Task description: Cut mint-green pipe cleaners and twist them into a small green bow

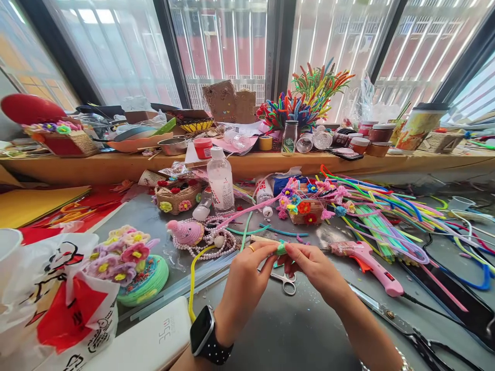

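Observation:
Over the middle of the grey table, my left hand (253,273) and my right hand (311,268) meet at the fingertips. Both pinch a small bent piece of green pipe cleaner (281,248), partly covered by the fingers. Just below it lies a small pair of scissors (289,284), its blades hidden behind my hands. Beyond my left hand are a pink crocheted toy (187,233) and a string of white beads (209,252). A pink glue gun (367,260) rests on its side to the right of my right hand.
Loose pipe cleaners (390,221) spread across the right side, near large black-handled scissors (410,330). A clear bottle (221,180) and a flower-trimmed basket (309,210) stand behind. At left are a plastic bag (73,304), a fuzzy flower bunch (119,255) and a white box (154,335).

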The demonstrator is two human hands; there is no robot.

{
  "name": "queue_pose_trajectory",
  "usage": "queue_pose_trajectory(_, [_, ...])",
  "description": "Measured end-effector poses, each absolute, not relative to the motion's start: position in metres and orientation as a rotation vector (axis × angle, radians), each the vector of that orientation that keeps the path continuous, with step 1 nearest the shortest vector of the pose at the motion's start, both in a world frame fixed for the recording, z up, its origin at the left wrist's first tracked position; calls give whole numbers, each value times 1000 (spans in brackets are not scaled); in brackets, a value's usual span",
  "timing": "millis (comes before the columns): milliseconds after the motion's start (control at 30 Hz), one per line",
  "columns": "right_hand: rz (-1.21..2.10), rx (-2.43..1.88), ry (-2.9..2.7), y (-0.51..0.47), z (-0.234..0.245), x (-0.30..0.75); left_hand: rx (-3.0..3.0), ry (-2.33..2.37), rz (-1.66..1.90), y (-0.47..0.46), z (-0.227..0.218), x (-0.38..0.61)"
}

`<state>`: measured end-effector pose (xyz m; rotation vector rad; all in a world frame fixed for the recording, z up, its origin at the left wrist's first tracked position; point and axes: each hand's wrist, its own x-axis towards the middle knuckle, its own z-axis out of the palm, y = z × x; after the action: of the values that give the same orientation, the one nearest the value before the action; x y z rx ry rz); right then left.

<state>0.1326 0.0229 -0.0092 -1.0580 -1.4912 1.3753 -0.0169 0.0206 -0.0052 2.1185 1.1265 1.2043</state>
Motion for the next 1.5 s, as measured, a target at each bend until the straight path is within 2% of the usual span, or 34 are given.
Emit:
queue_pose_trajectory(233, [663,-1257,-1804,22,-12,134,1961,1165,1167,16,-2,-14])
queue_pose_trajectory(333, [546,-1285,-1895,21,-13,134,1901,1123,1103,16,-1,-13])
queue_pose_trajectory(900, [956,-1072,-1856,18,-5,135,1641,872,747,16,13,-21])
queue_pose_trajectory(1133, [1115,-974,-1733,14,-4,134,1464,741,851,16,17,-20])
queue_pose_trajectory(1333, [1350,-753,-1410,12,-10,126,1031,652,812,12,10,-9])
queue_pose_trajectory(1500, [1333,-799,-1325,13,-18,123,779,614,759,12,1,-4])
